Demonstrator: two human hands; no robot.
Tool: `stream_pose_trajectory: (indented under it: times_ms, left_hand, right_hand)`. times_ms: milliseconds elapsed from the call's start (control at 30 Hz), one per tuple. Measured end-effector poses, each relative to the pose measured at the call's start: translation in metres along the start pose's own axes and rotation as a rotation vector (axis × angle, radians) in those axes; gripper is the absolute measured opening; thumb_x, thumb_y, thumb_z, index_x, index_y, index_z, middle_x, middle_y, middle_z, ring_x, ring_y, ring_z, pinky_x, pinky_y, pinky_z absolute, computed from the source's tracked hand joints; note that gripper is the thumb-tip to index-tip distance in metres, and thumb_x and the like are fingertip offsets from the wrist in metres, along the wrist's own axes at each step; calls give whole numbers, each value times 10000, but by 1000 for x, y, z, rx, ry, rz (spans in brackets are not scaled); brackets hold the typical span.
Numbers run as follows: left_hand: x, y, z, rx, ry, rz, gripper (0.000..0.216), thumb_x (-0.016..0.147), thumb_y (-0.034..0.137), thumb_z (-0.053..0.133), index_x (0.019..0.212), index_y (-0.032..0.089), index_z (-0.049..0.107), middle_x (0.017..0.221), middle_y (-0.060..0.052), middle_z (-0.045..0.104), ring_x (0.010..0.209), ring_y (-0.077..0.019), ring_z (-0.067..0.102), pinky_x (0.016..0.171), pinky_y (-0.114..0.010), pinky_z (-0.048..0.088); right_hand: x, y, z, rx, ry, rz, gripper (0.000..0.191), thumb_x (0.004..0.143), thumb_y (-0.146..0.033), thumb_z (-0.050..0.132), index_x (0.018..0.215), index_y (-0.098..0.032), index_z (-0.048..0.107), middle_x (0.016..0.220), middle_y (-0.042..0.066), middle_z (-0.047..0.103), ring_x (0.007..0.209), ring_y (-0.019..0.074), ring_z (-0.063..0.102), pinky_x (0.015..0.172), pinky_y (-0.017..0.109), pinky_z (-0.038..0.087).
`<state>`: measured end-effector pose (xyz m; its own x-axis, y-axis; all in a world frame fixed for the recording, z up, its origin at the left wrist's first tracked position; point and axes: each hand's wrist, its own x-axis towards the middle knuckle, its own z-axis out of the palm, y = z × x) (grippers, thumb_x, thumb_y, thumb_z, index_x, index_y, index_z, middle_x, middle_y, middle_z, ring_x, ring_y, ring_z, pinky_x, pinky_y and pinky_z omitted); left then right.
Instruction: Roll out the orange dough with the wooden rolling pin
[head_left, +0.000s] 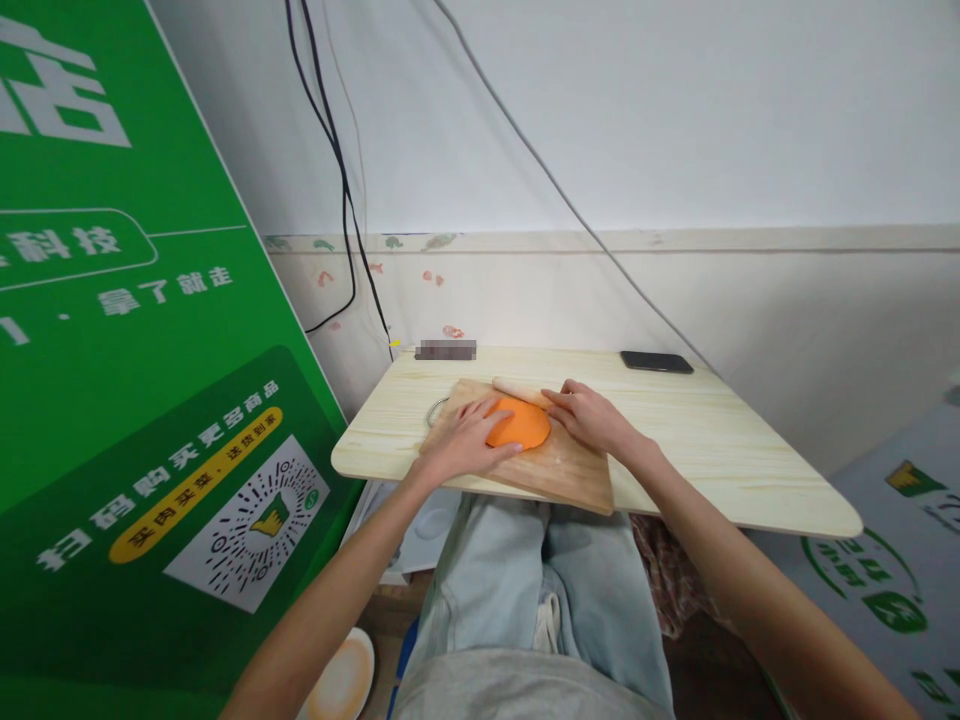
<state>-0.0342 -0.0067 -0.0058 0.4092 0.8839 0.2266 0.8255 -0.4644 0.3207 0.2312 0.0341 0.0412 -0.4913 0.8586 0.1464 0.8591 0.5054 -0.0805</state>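
A flat round of orange dough [520, 426] lies on a wooden cutting board [559, 470] on a small pale wood table [712, 440]. My left hand [465, 440] rests on the dough's left edge, fingers stretched flat over it. My right hand [589, 415] touches the dough's right edge, fingers extended and pressed down. A wooden rolling pin [517, 390] lies on the board just behind the dough, close to my right fingertips.
A black phone [656, 362] lies at the table's far right edge. A green printed panel [135, 380] stands at the left. Cables [341, 180] hang down the white wall. My legs in light jeans [525, 580] are under the table. A round dish [341, 680] sits on the floor.
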Motion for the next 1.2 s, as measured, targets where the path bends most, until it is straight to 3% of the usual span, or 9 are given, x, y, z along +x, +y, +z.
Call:
stream_pose_trajectory:
  times_ms: [233, 433, 600, 867, 1067, 1200]
  left_hand:
    - [-3, 11, 4, 63, 46, -11, 644, 1027, 734, 621, 1482, 291, 731, 1682, -123, 578, 1537, -422, 500, 1319, -605, 359]
    - [-5, 13, 3, 47, 51, 7, 629, 1046, 736, 584, 1463, 295, 749, 1654, -126, 593, 1522, -420, 501, 1328, -608, 347]
    - [-7, 14, 6, 32, 56, 3, 627, 1014, 696, 674, 1482, 285, 747, 1679, -140, 561, 1500, -435, 495, 1308, -630, 369]
    - [-3, 9, 17, -56, 89, -4, 626, 987, 687, 730, 1450, 267, 767, 1687, -108, 583, 1464, -419, 508, 1290, -592, 409]
    - [-2, 12, 16, -61, 96, -6, 633, 972, 678, 760, 1429, 239, 777, 1672, -128, 589, 1461, -420, 523, 1291, -585, 411]
    - [-2, 7, 6, -99, 75, 8, 578, 1013, 662, 718, 1423, 259, 781, 1623, -110, 629, 1485, -376, 530, 1324, -538, 388]
  right_hand:
    - [-7, -24, -10, -56, -59, 87, 391, 1162, -233, 408, 1378, -132, 718, 1214, 159, 728, 1043, 238, 723, 926, 285, 465]
    - [-11, -35, -6, 0, -23, 220, 410, 1188, -296, 377, 1388, -157, 707, 1161, 145, 739, 992, 241, 746, 880, 298, 466]
    - [-10, -50, 0, -55, -5, 314, 392, 1176, -263, 382, 1400, -145, 682, 1181, 174, 741, 1029, 264, 757, 854, 307, 477]
    - [-8, -52, 7, -101, 25, 278, 402, 1156, -235, 358, 1367, -117, 680, 1201, 190, 752, 1069, 275, 749, 894, 326, 508]
    - [-8, -65, 15, -126, 92, 393, 417, 1116, -175, 347, 1337, -111, 694, 1234, 242, 752, 1124, 307, 750, 850, 337, 524]
    - [-8, -64, 11, -78, 56, 474, 414, 1136, -262, 392, 1321, -121, 734, 1275, 245, 751, 1116, 324, 767, 829, 347, 523]
